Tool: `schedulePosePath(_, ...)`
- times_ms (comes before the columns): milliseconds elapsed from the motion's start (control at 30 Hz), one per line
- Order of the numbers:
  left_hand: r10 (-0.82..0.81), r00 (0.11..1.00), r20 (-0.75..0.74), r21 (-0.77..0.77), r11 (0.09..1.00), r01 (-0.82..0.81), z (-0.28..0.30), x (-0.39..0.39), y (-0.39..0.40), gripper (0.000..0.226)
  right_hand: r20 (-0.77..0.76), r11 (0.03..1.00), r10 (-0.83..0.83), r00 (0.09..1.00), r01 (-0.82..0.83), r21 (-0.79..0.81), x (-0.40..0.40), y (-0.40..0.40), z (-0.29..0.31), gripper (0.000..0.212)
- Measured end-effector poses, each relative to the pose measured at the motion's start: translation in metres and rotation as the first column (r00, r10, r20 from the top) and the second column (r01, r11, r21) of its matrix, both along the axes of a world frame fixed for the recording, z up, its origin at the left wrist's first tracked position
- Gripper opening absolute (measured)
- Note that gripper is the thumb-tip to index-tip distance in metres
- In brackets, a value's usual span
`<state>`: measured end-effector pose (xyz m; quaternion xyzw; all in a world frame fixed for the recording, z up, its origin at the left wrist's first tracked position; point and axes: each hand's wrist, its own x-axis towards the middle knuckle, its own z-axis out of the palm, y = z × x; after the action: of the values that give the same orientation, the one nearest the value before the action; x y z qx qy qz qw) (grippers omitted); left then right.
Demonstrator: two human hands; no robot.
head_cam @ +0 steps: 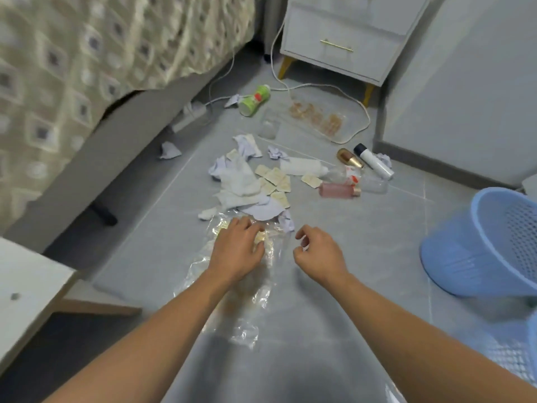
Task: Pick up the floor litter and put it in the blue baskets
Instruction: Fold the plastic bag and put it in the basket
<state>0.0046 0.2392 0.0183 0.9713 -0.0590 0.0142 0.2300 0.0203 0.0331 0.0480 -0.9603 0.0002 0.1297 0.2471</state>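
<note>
A crumpled clear plastic wrapper point(250, 292) lies on the grey floor in front of me. My left hand point(236, 251) rests on its far end, fingers curled into the plastic. Just to the right, my right hand point(318, 251) hovers with loosely curled fingers and holds nothing. Beyond the hands lies a heap of white tissues point(241, 181) and beige packets point(274, 177). A blue mesh basket point(479, 242) lies tilted at the right, and the edge of a second blue basket point(530, 344) shows below it.
Further off lie a green cup point(255, 100), a clear tray point(316, 117), a white cable point(348, 91), a pink bottle point(338, 190), a white bottle point(303, 166) and a spray can point(373, 159). A bed point(87, 82) runs along the left, a nightstand point(343, 39) behind.
</note>
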Motion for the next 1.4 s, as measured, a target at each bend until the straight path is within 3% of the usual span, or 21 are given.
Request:
schedulePosePath(67,0.139,0.99,0.0,0.0,0.99,-0.139,-0.015,-0.005,0.026,0.038,-0.166,0.999,-0.047,0.985,0.051,0.017,0.002,0.016,-0.015,0.041)
schedulePosePath(167,0.331,0.943,-0.043,0.037,0.943,-0.33,-0.034,-0.015,0.058,0.042,-0.29,0.995,-0.095,0.952,0.101,0.004,0.002,0.033,-0.038,0.04)
schedulePosePath(300,0.473,0.823,-0.315,0.07,0.876,-0.478,-0.052,-0.023,0.083,0.055,-0.352,0.975,-0.192,0.916,0.218,0.034,-0.001,0.045,-0.062,0.037)
schedulePosePath(367,0.45,0.794,-0.409,0.064,0.882,-0.467,-0.059,-0.024,0.089,0.039,-0.364,0.961,-0.239,0.9,0.273,0.046,-0.001,0.049,-0.069,0.039)
schedulePosePath(433,0.43,0.803,-0.412,0.043,0.89,-0.454,-0.061,-0.025,0.094,0.023,-0.372,0.952,-0.257,0.892,0.299,0.059,-0.001,0.05,-0.073,0.038)
schedulePosePath(533,0.412,0.826,-0.384,-0.054,0.883,-0.465,-0.06,-0.029,0.098,0.023,-0.354,0.926,-0.285,0.891,0.351,0.138,-0.004,0.045,-0.079,0.021)
schedulePosePath(633,0.336,0.84,-0.426,-0.251,0.848,-0.467,-0.058,-0.035,0.104,0.02,-0.301,0.864,-0.272,0.914,0.37,0.341,-0.007,0.03,-0.079,0.01)
schedulePosePath(733,0.21,0.852,-0.48,-0.47,0.758,-0.452,-0.052,-0.041,0.111,0.026,-0.288,0.785,-0.223,0.931,0.347,0.513,-0.009,0.014,-0.073,0.014)
schedulePosePath(900,0.153,0.841,-0.52,-0.636,0.588,-0.5,-0.048,-0.053,0.122,0.023,-0.542,0.692,-0.038,0.839,0.413,0.592,-0.024,-0.001,-0.062,0.012)
schedulePosePath(1000,0.139,0.838,-0.528,-0.664,0.547,-0.51,-0.047,-0.057,0.123,0.018,-0.565,0.711,0.048,0.824,0.369,0.599,-0.022,-0.003,-0.054,0.007)
schedulePosePath(1100,0.047,0.825,-0.564,-0.64,0.606,-0.472,-0.045,-0.059,0.127,0.012,-0.484,0.804,0.126,0.866,0.196,0.561,-0.011,-0.001,-0.048,0.01)
schedulePosePath(1167,0.006,0.815,-0.58,-0.622,0.643,-0.447,-0.041,-0.06,0.126,0.008,-0.472,0.81,0.14,0.871,0.173,0.56,-0.004,-0.002,-0.045,0.012)
schedulePosePath(1267,0.041,0.829,-0.558,-0.681,0.549,-0.485,-0.034,-0.059,0.122,0.008,-0.528,0.714,0.11,0.842,0.302,0.631,0.006,-0.002,-0.042,0.019)
schedulePosePath(1400,0.096,0.816,-0.571,-0.747,0.351,-0.564,-0.021,-0.056,0.113,0.024,-0.625,0.444,0.103,0.774,0.527,0.725,0.015,0.002,-0.032,0.032)
